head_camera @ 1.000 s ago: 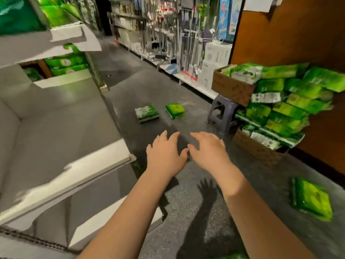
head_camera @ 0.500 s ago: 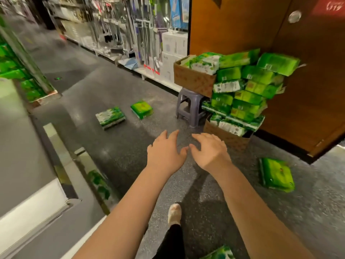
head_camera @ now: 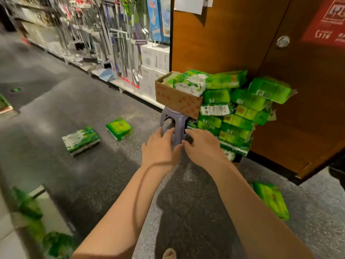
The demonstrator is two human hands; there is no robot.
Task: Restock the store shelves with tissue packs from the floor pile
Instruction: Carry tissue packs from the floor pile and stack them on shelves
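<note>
A pile of green tissue packs (head_camera: pixel 235 113) is stacked against a brown wooden door at the right. More packs fill a cardboard box (head_camera: pixel 177 100) resting on a grey plastic stool (head_camera: pixel 173 122). Loose packs lie on the dark floor: a green and white one (head_camera: pixel 81 140), a green one (head_camera: pixel 119 128) and another by the door (head_camera: pixel 270 200). My left hand (head_camera: pixel 158 148) and my right hand (head_camera: pixel 202 146) reach forward side by side, fingers relaxed, holding nothing, in front of the stool.
A shelf unit with green packs (head_camera: pixel 28 217) shows at the lower left. Racks of hanging mops and white boxes (head_camera: pixel 155 60) line the far side of the aisle. My foot (head_camera: pixel 169 254) is at the bottom edge.
The view has swung right, away from the white shelf, and closer to the pile by the door. Both hands stay empty and stretched forward, now nearer the stool.
</note>
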